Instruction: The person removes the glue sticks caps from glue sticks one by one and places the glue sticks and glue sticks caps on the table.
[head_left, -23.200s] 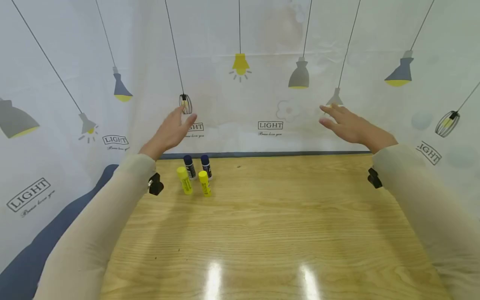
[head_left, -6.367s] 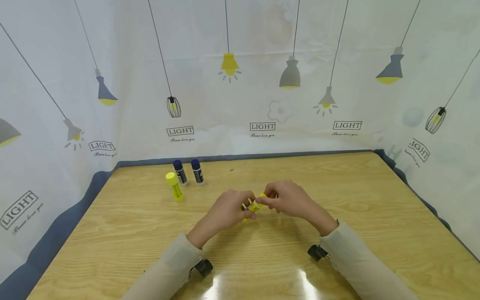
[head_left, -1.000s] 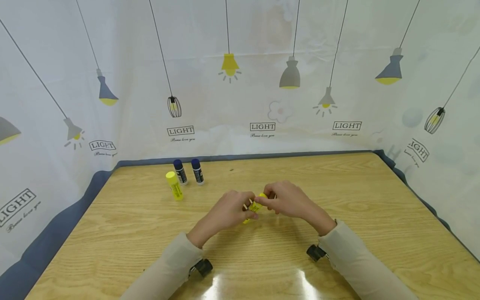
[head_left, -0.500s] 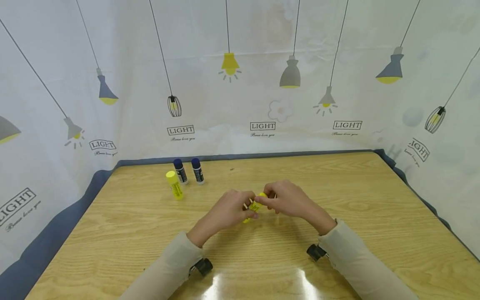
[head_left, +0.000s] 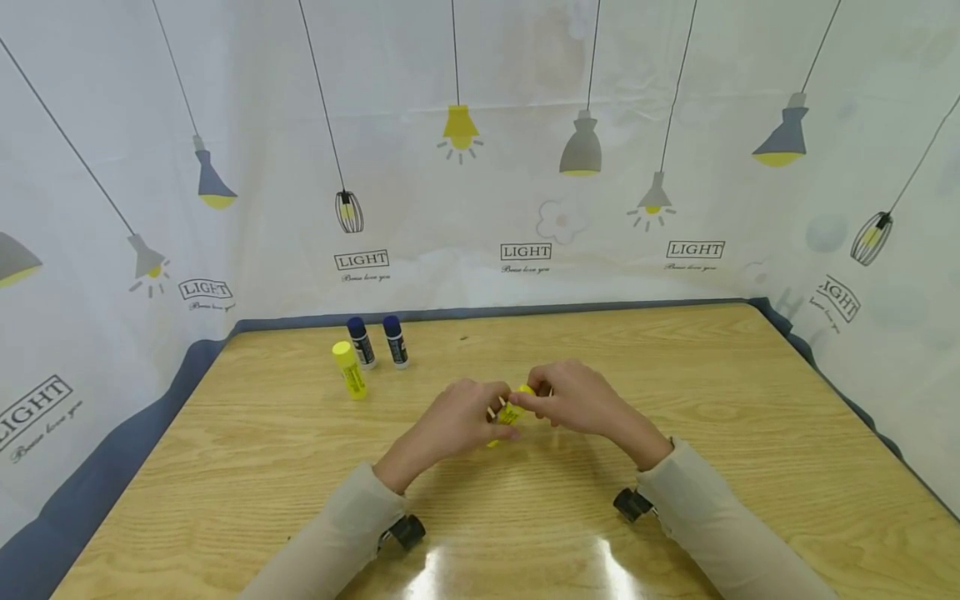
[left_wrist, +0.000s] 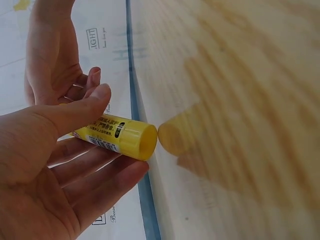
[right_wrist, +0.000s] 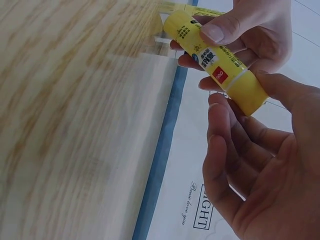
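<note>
Between both hands (head_left: 459,419) (head_left: 576,398); tilted glue stick (right_wrist: 216,64)

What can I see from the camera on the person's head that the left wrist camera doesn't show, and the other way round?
Only the head view shows the upright yellow tube and, beyond it, a navy-capped tube and a second navy-capped tube.

Only the left wrist view shows the barcode on the held yellow tube.

Both show that held tube, the left hand, the right hand, the wooden table and the "LIGHT" backdrop.
</note>
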